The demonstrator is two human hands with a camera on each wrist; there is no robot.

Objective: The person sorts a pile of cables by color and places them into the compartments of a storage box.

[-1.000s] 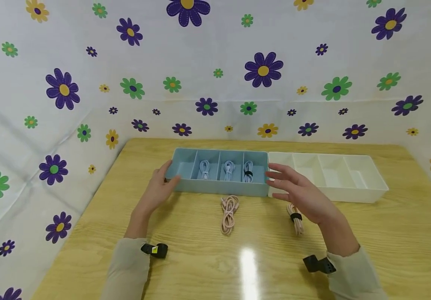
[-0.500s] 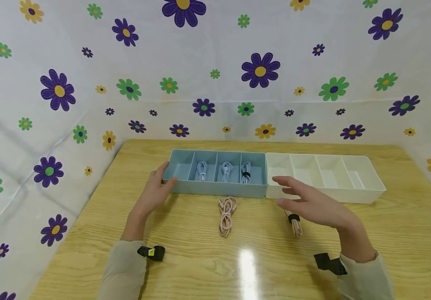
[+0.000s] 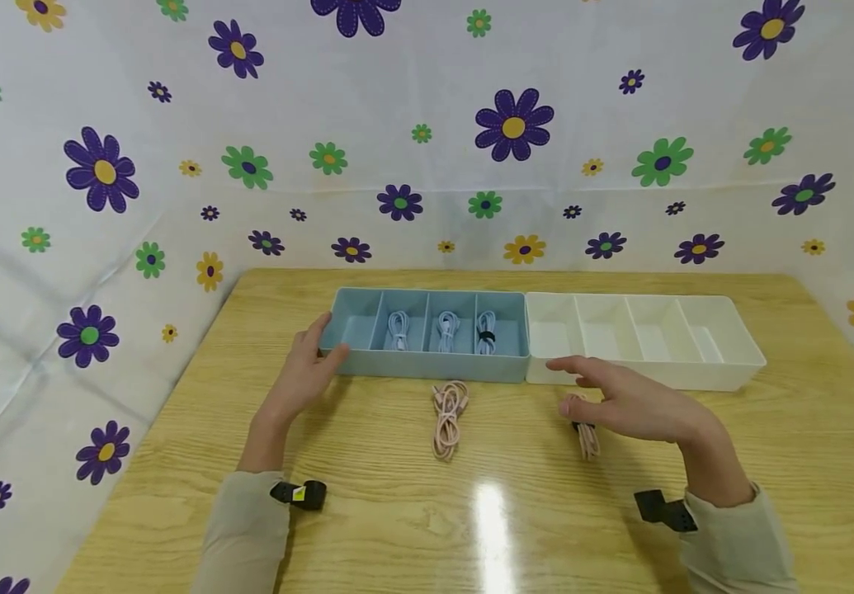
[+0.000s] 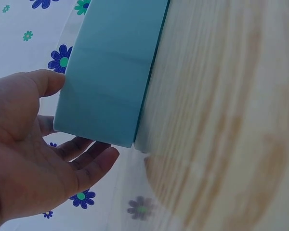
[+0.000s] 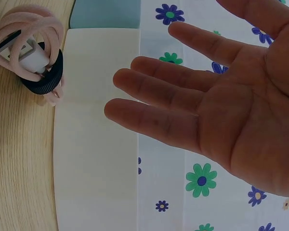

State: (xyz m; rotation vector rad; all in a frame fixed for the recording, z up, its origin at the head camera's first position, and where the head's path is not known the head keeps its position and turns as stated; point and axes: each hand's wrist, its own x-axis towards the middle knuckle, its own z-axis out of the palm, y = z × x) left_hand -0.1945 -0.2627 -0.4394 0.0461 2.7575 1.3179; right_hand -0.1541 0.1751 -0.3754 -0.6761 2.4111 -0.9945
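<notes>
My left hand (image 3: 300, 375) rests at the left end of a blue divided box (image 3: 430, 364), thumb by its front rim and loosely bent fingers against its end wall (image 4: 103, 96). Bundled light-blue cables lie singly in its three right compartments: one on the left (image 3: 398, 330), a middle one (image 3: 447, 332) and one with a black tie (image 3: 486, 332). My right hand (image 3: 638, 404) hovers with fingers spread before a white divided box (image 3: 642, 375), touching nothing. A pink cable (image 3: 586, 441) with a black strap (image 5: 43, 79) lies beneath it, partly hidden in the head view.
Another bundled pink cable (image 3: 447, 421) lies in front of the blue box on the wooden table (image 3: 389, 528). The two boxes stand end to end. Behind and beside the table hangs a white flowered cloth (image 3: 441, 82).
My right hand has drawn away from the seam between the boxes, rightward and toward me, over the strapped pink cable. The left hand stays at the blue box's end; the view has shifted slightly.
</notes>
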